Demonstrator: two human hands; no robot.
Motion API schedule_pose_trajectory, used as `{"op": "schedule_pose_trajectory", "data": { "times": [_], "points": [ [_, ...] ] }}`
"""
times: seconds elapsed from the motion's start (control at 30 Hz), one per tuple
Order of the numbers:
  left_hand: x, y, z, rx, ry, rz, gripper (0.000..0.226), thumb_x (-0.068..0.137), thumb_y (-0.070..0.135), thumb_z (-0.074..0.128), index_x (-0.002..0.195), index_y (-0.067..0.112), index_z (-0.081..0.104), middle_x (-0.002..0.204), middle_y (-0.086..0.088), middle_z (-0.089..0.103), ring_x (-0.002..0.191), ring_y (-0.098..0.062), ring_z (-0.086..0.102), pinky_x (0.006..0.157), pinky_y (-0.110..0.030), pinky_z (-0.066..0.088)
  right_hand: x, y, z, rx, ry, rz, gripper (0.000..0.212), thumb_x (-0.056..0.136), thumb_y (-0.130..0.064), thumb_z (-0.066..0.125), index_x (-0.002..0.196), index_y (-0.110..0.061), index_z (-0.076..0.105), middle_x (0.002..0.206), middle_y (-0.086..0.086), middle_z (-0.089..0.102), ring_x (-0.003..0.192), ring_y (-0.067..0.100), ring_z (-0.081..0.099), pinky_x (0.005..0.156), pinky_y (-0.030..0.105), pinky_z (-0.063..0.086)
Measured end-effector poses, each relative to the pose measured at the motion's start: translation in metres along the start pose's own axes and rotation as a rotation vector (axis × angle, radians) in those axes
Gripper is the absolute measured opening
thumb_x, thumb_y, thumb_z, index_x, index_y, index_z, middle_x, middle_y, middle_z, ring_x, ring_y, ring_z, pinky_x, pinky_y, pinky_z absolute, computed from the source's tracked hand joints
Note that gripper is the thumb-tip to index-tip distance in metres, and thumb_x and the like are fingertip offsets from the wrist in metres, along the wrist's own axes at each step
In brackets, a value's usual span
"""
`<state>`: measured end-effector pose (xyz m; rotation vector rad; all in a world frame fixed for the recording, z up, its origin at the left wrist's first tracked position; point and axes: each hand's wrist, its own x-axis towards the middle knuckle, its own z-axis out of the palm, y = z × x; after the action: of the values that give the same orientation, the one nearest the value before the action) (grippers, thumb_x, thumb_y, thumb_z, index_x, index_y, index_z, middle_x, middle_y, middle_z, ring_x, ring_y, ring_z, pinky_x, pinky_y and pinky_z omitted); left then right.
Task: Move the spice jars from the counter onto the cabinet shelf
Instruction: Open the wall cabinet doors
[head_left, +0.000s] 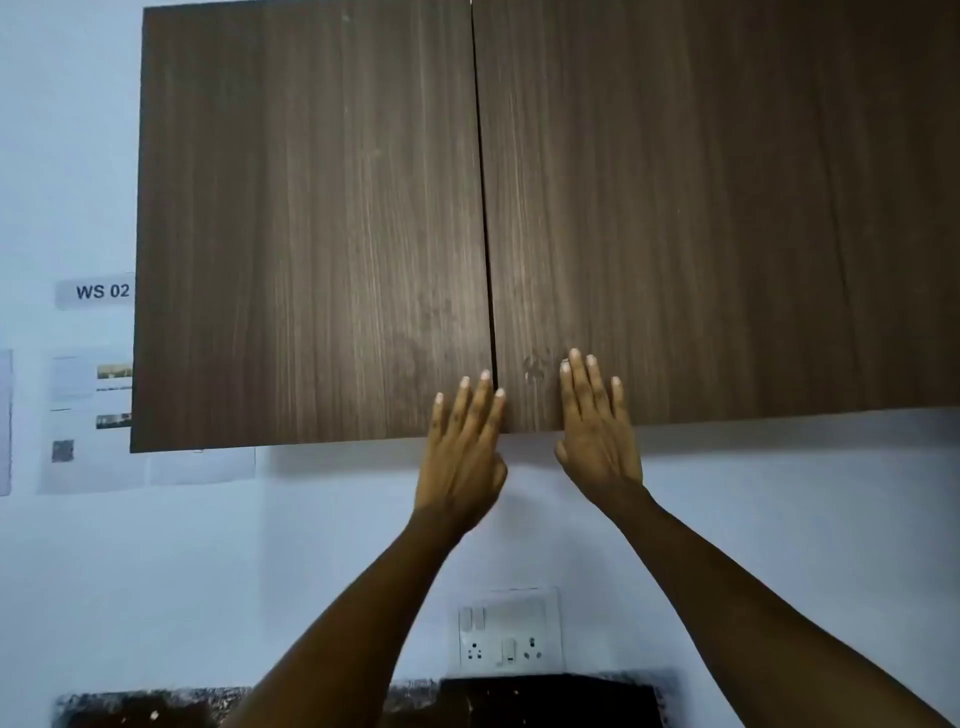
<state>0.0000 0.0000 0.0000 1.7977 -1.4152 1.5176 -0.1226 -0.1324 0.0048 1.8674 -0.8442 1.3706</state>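
A dark wood-grain wall cabinet fills the upper view, and both its doors are closed: the left door (311, 223) and the right door (717, 208). My left hand (462, 447) lies flat with fingers spread at the bottom inner corner of the left door. My right hand (597, 431) lies flat against the bottom inner corner of the right door. Neither hand holds anything. No spice jars are in view, and the cabinet shelf is hidden behind the doors.
A white wall socket plate (509, 631) sits below the cabinet. A strip of dark speckled counter (156, 709) shows at the bottom edge. A "WS 02" label (96, 291) and paper sheets (93, 415) are stuck on the wall at left.
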Motion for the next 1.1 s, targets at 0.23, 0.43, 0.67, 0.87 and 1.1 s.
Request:
{"op": "schedule_pose_trajectory", "data": {
  "times": [0.23, 0.43, 0.67, 0.87, 1.1],
  "points": [
    [0.019, 0.012, 0.011, -0.024, -0.120, 0.032, 0.073, 0.093, 0.026, 0.040, 0.141, 0.014, -0.013, 0.151, -0.009, -0.020, 0.139, -0.026, -0.019, 0.113, -0.045, -0.012, 0.022, 0.001, 0.013, -0.093, -0.026, 0.036, 0.098, 0.072, -0.011, 0.070, 0.145, -0.002, 0.006, 0.153, 0.018, 0.004, 0.143, 0.032, 0.008, 0.114, 0.045, 0.011],
    [0.028, 0.020, 0.011, 0.000, -0.235, 0.012, 0.069, 0.097, 0.032, 0.030, 0.145, 0.015, -0.016, 0.146, -0.006, -0.032, 0.134, -0.024, -0.031, 0.111, -0.047, -0.017, 0.022, 0.001, 0.011, -0.131, -0.087, -0.003, 0.096, 0.072, -0.010, 0.073, 0.144, -0.001, 0.010, 0.153, 0.019, 0.007, 0.142, 0.034, 0.016, 0.112, 0.045, 0.021],
    [0.023, 0.027, 0.001, -0.186, -0.226, -0.127, 0.066, 0.095, 0.038, 0.037, 0.150, 0.023, 0.004, 0.156, -0.010, -0.020, 0.143, -0.031, -0.016, 0.115, -0.049, -0.007, 0.016, -0.008, -0.006, -0.116, -0.135, 0.045, 0.101, 0.062, -0.009, 0.083, 0.143, 0.002, 0.023, 0.152, 0.023, 0.022, 0.140, 0.039, 0.023, 0.104, 0.052, 0.038],
    [0.028, 0.037, -0.022, -0.708, -0.045, -0.447, 0.072, 0.095, 0.035, 0.046, 0.150, 0.019, 0.003, 0.159, -0.008, 0.003, 0.145, -0.029, 0.007, 0.116, -0.050, 0.018, 0.007, -0.003, -0.026, -0.101, -0.062, 0.031, 0.098, 0.059, -0.004, 0.084, 0.140, 0.005, 0.031, 0.148, 0.024, 0.031, 0.136, 0.040, 0.032, 0.099, 0.050, 0.043],
    [0.027, 0.051, -0.055, -0.986, -0.037, -0.472, 0.059, 0.097, 0.034, 0.043, 0.147, 0.012, 0.022, 0.143, -0.010, 0.043, 0.129, -0.027, 0.044, 0.100, -0.038, 0.041, -0.002, 0.004, -0.064, -0.028, -0.045, 0.065, 0.099, 0.058, -0.003, 0.084, 0.141, 0.004, 0.030, 0.149, 0.022, 0.031, 0.137, 0.037, 0.031, 0.096, 0.047, 0.045]
  ]
}}
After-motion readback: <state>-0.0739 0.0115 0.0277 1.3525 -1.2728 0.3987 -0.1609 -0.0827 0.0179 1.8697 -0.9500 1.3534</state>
